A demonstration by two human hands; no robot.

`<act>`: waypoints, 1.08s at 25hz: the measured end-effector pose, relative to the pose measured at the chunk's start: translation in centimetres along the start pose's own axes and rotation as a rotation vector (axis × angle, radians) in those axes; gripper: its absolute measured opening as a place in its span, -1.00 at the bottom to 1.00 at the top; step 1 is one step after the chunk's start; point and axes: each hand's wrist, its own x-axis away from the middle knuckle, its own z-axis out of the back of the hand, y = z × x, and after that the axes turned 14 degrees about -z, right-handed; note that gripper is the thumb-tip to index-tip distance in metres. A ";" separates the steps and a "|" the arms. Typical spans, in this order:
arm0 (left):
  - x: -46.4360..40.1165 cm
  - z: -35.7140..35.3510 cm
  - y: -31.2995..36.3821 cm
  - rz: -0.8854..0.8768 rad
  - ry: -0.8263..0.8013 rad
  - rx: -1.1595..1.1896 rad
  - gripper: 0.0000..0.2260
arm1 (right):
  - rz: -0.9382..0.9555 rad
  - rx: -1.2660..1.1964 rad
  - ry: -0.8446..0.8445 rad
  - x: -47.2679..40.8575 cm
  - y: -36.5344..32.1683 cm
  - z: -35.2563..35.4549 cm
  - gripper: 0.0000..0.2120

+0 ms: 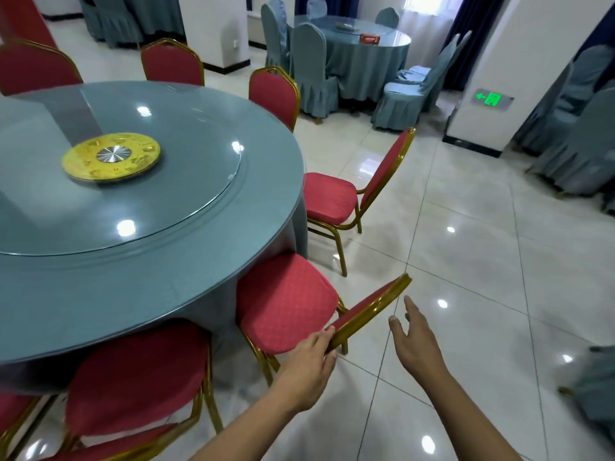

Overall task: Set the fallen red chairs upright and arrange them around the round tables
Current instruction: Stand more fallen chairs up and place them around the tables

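Our two bare forearms reach in from the bottom edge. We hold our left hand point(311, 352) against the near end of a red chair's backrest point(369, 309), its fingertips curled onto the gold frame in a light grip, thumb hidden behind it. Our right hand point(412, 334) hovers just beside the backrest's outer side, apart from it, fingers straight and spread, holding nothing.

That red chair stands upright, its seat point(283, 304) tucked under the rim of the round table point(149, 261). Another red chair point(139, 380) stands just to its left, also pushed in, and a third point(332, 201) stands farther along the rim, seat facing the table. More red backrests point(274, 91) show along the far edge.

We see a blue-grey cloth under glass on the table, with a glass turntable carrying a gold disc point(111, 158). Glossy pale floor tiles point(466, 261) mirror the ceiling lights. Beyond stands a second round table point(366, 51) ringed by chairs in blue-grey covers, and a white pillar bears a green exit sign point(492, 98).
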 end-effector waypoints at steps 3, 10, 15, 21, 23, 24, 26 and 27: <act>-2.1 -1.1 0.0 0.050 -0.044 -0.009 -0.50 | 0.007 -0.027 -0.037 -4.4 -0.2 1.2 -0.38; -5.7 -4.5 0.0 0.302 0.106 0.035 -0.58 | 0.109 0.012 -0.258 -11.6 0.6 0.9 -0.25; -7.3 -5.5 1.3 0.453 0.307 -0.025 -0.67 | 0.211 0.092 -0.403 -14.8 0.1 1.8 -0.28; -10.2 -5.3 0.6 0.561 0.440 -0.086 -0.56 | 0.314 0.128 -0.560 -19.6 -3.2 2.1 -0.26; -11.1 -5.2 0.7 0.603 0.487 -0.107 -0.53 | 0.341 0.120 -0.584 -20.6 -3.9 1.6 -0.24; -11.6 -5.1 0.9 0.619 0.504 -0.108 -0.54 | 0.354 0.117 -0.590 -21.1 -4.1 1.4 -0.23; -12.5 -4.7 1.5 0.652 0.521 -0.109 -0.65 | 0.368 0.124 -0.599 -21.9 -4.6 1.2 -0.22; -12.9 -4.5 1.6 0.671 0.526 -0.115 -0.69 | 0.372 0.127 -0.611 -22.4 -5.0 1.2 -0.21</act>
